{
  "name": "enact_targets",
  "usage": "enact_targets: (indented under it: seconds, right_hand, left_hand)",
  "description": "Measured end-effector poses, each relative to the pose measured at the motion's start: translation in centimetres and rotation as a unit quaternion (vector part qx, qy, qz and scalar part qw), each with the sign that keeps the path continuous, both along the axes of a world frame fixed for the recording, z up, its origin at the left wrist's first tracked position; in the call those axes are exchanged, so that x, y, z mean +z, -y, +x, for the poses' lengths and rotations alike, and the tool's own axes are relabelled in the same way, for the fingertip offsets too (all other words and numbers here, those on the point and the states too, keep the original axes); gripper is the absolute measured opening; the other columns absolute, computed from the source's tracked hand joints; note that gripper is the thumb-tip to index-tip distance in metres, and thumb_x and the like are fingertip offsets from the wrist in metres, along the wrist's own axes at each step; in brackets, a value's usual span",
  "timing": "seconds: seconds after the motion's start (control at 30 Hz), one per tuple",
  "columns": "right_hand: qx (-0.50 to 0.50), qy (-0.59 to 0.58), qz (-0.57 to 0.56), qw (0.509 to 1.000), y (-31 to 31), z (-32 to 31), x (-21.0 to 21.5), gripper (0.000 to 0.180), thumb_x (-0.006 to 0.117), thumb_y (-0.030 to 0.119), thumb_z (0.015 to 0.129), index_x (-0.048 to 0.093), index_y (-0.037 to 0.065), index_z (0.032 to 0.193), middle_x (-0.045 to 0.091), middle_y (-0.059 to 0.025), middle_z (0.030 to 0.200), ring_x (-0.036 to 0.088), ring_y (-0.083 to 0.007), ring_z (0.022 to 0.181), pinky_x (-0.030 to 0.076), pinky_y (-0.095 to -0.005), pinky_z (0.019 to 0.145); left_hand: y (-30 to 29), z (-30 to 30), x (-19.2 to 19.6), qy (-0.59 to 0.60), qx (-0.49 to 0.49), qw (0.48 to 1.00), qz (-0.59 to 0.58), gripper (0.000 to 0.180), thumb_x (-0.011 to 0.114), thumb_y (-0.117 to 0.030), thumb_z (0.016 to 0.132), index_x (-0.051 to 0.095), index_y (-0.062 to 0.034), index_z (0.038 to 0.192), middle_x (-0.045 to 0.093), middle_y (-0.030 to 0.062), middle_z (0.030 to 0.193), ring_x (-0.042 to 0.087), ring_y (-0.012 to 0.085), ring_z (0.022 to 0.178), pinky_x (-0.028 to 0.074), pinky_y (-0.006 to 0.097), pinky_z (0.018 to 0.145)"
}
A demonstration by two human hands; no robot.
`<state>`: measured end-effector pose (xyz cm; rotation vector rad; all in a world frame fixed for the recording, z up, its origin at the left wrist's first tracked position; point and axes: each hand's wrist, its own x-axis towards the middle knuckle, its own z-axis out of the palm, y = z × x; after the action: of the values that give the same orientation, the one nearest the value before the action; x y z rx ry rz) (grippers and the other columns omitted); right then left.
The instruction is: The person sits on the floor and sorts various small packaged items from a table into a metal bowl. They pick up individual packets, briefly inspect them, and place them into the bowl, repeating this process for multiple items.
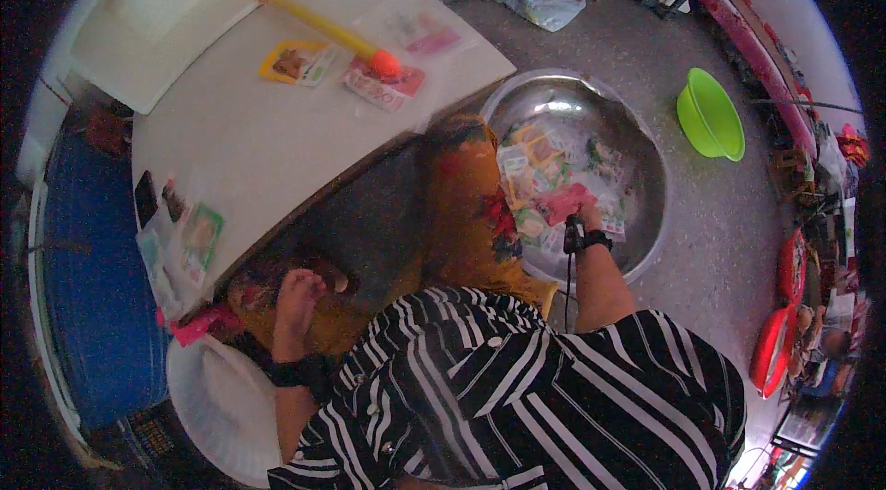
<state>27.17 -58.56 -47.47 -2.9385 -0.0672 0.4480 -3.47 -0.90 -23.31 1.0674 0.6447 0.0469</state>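
My right hand [588, 212] reaches into a wide metal basin [650, 153] on the floor and closes on a pink packet [561, 205]. Around it in the basin lie several small flat plastic packets [537, 150], some with yellow or green edges. My left hand [300, 291] hovers over my lap by the near edge of the white table [277, 153], its fingers curled in with nothing visible between them. Closest to it on the table is a green-edged packet [201, 236] in clear plastic.
On the table lie a yellow tube with an orange end [323, 24], a yellow packet [293, 62] and a red packet [383, 84]. A white foam box [166, 10] stands at far left. A green basin [711, 116] sits right; a white plastic basin [217, 412] is near left.
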Motion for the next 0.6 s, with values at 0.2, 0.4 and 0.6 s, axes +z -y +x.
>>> enact_targets:
  seconds: [0.2, 0.4, 0.6]
  right_hand:
    - [-0.229, 0.119, 0.378, 0.889, 1.6, 8.2, 6.8, 0.020, 0.041, 0.022, 0.073, 0.048, 0.003, 0.073, 0.052, -0.0135, 0.065, 0.049, -0.0269, 0.055, 0.039, -0.0350, 0.047]
    - [-0.159, 0.091, 0.341, 0.922, 0.1, 6.7, 7.9, 0.016, 0.039, 0.020, 0.075, 0.042, 0.005, 0.074, 0.046, -0.0101, 0.061, 0.046, -0.0254, 0.052, 0.038, -0.0352, 0.046]
    - [-0.051, 0.032, 0.505, 0.861, 2.8, 2.8, -6.2, 0.013, 0.037, 0.019, 0.077, 0.036, 0.006, 0.074, 0.040, -0.0066, 0.057, 0.043, -0.0239, 0.048, 0.038, -0.0353, 0.045]
  left_hand:
    - [0.5, 0.1, 2.2, -0.013, 0.004, 1.000, 0.013, 0.010, 0.048, -0.010, 0.074, 0.046, -0.0076, 0.083, 0.051, 0.0050, 0.076, 0.050, 0.0163, 0.070, 0.042, 0.028, 0.065]
    - [0.4, -0.5, 3.3, -0.015, 0.009, 1.000, 0.016, 0.011, 0.049, -0.011, 0.074, 0.046, -0.0074, 0.084, 0.051, 0.0055, 0.076, 0.050, 0.0163, 0.070, 0.042, 0.027, 0.064]
    - [0.9, 0.1, 3.4, -0.033, 0.009, 0.999, -0.029, 0.011, 0.050, -0.011, 0.074, 0.046, -0.0070, 0.084, 0.052, 0.0056, 0.077, 0.051, 0.0165, 0.070, 0.042, 0.028, 0.064]
